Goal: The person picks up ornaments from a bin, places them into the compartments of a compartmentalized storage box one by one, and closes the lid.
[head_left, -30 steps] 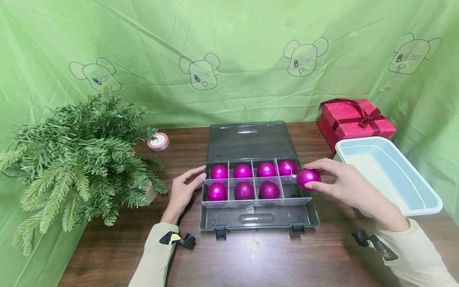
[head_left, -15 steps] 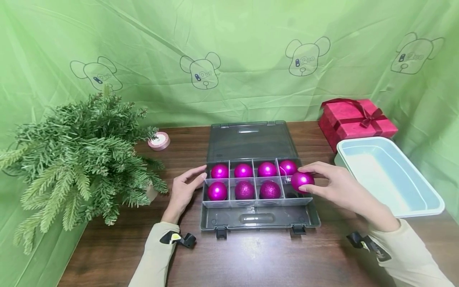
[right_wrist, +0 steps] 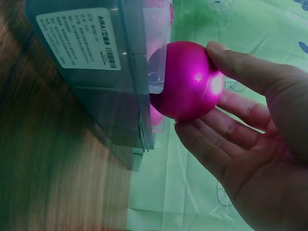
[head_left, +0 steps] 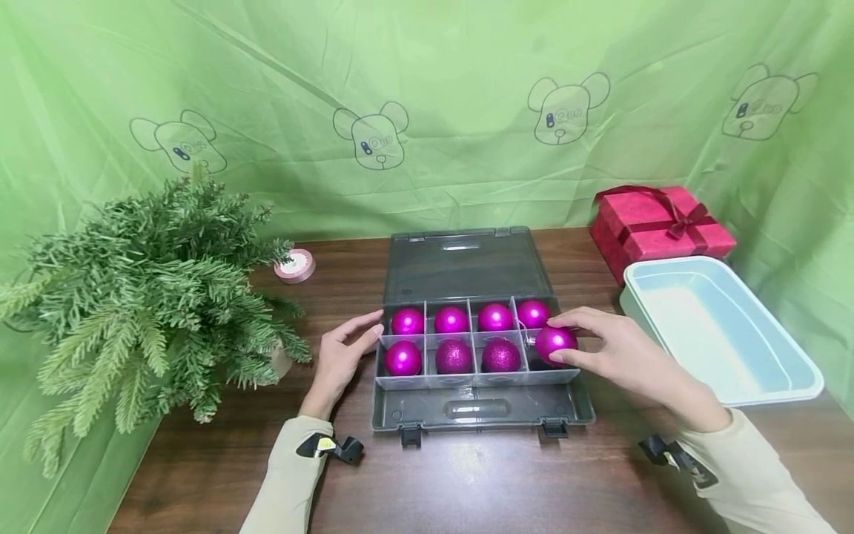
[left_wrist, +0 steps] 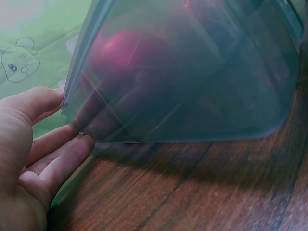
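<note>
A dark translucent plastic case (head_left: 477, 406) lies with its lid back. Its compartments hold several magenta Christmas baubles (head_left: 408, 321), some smooth, others glittery. My right hand (head_left: 617, 347) pinches another smooth magenta bauble (head_left: 557, 343) between thumb and fingers. In the head view this bauble is over the front right compartment, its clear hanging loop pointing left. The right wrist view shows the held bauble (right_wrist: 185, 81) at the case's rim, partly behind the divider wall. My left hand (head_left: 342, 354) rests on the case's left back corner, with its fingers nearly straight (left_wrist: 60, 161).
An artificial fir tree (head_left: 153, 297) stands on the left, beside a pink ribbon spool (head_left: 294, 266). A light blue plastic tub (head_left: 720, 326) is at the right, in front of a red gift box (head_left: 663, 222) with a bow. Green cloth (head_left: 454, 67) hangs behind the table.
My right hand has moved left and slightly down with the bauble, bringing it from the case's right edge to over the front right compartment. The left hand has stayed in place.
</note>
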`<state>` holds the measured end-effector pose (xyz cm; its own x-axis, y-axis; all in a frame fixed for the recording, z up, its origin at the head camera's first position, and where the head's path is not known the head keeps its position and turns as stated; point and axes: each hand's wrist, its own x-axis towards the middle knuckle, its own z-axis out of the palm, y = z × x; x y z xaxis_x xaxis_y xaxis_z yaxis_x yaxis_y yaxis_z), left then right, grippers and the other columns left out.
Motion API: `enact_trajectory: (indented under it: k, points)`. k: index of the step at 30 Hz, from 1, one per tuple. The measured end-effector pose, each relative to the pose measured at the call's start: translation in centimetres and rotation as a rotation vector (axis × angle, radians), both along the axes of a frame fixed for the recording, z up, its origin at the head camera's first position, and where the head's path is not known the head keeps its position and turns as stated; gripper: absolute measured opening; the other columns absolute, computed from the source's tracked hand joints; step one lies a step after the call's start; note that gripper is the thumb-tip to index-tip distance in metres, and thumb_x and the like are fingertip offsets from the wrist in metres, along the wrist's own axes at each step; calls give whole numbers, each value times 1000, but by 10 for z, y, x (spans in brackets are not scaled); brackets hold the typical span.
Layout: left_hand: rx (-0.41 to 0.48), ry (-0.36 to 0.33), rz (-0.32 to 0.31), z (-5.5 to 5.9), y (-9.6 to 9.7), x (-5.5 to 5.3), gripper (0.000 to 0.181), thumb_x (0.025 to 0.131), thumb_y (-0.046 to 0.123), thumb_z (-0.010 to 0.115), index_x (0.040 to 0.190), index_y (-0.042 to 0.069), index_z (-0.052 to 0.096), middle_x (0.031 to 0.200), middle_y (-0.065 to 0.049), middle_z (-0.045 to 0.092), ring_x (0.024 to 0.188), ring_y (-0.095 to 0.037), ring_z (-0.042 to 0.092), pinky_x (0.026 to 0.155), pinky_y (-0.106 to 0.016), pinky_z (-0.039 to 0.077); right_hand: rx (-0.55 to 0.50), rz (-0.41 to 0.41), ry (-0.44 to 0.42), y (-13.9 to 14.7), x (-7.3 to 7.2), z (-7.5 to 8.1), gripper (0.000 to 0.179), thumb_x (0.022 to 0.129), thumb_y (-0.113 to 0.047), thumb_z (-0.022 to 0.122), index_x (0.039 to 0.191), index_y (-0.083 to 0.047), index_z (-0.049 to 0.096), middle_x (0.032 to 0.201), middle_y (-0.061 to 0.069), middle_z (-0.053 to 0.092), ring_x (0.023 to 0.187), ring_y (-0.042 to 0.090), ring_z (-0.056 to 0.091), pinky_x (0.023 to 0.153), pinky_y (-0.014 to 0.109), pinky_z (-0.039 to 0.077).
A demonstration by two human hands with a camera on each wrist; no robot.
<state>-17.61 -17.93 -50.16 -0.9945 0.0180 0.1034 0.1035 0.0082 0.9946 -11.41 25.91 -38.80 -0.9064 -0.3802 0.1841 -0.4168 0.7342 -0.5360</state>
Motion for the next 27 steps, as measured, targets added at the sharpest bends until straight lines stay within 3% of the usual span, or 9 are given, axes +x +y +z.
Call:
enact_trajectory:
  k: [15, 27]
  points:
    - [11, 15, -8, 1, 0, 1, 32, 97, 15, 82, 127, 5, 77, 130, -11, 74, 109, -16, 73, 91, -35, 64, -9, 15, 15, -4, -1, -13, 44, 90, -29, 89, 128, -12, 75, 124, 3, 75, 114, 30, 72, 97, 55, 60]
    - [36, 18, -16, 0, 0, 1, 34, 98, 10, 80, 129, 0, 75, 131, -15, 73, 108, -14, 73, 91, -34, 63, 12, 47, 88, -6, 1, -17, 45, 87, -19, 90, 128, -9, 75, 124, 6, 75, 113, 31, 71, 95, 54, 60]
